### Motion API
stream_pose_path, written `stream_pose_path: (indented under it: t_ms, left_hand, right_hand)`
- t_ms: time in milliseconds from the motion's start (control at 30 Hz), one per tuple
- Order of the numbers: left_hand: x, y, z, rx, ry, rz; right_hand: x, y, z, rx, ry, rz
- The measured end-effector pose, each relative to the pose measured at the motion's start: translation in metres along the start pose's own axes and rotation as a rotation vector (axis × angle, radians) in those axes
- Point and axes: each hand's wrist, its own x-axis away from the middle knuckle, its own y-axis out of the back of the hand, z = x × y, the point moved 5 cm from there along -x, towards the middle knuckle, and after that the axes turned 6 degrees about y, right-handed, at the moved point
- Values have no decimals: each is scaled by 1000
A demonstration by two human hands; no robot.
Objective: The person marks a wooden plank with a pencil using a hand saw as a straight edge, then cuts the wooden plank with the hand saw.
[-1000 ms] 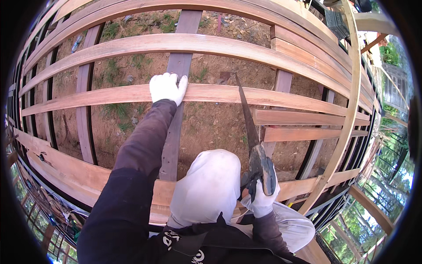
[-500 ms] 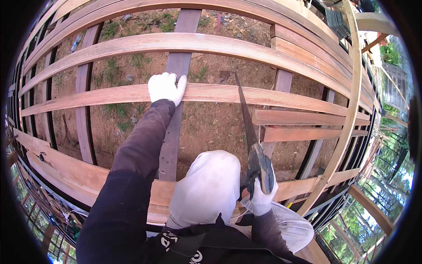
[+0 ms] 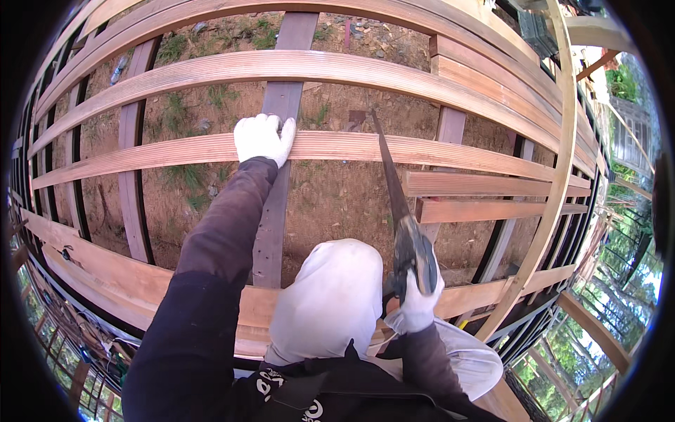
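Observation:
My left hand (image 3: 263, 138), in a white glove, presses down on a reddish wooden deck board (image 3: 492, 155) that runs across the frame. My right hand (image 3: 419, 304), also gloved, grips the dark handle of a hand saw (image 3: 394, 190). The saw's long blade slants up and away from me, and its far end crosses the same board a little to the right of my left hand. My knee in light trousers (image 3: 330, 295) is bent between my two arms.
Several spaced wooden boards (image 3: 295, 67) lie across dark joists (image 3: 278, 204), with bare dirt and weeds (image 3: 330, 197) visible through the gaps. Two shorter boards (image 3: 492, 197) end at the right. A curved wooden rim (image 3: 555, 211) edges the right side, with trees beyond.
The saw and my right hand have shifted only slightly along the blade's line. My left hand has stayed on the board.

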Motion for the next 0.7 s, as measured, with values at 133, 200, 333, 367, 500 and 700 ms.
stream_pose_path:
  t_ms: [133, 200, 333, 367, 500, 700]
  left_hand:
    - [-8, -23, -41, 75, -9, 53]
    - [1, -20, -38, 89, -9, 26]
    - [6, -21, -1, -18, 6, 28]
    - [6, -16, 7, -29, 1, -1]
    - [4, -6, -3, -31, 2, 58]
    - [0, -21, -32, 141, 99, 194]
  right_hand:
    - [-166, -49, -41, 259, 363, -115]
    - [-183, -45, -44, 313, 289, -61]
    - [-35, -3, -48, 276, 126, -48]
    - [7, 9, -29, 263, 89, 32]
    - [8, 8, -14, 109, 156, 16]
    - [-171, -48, -30, 269, 31, -47]
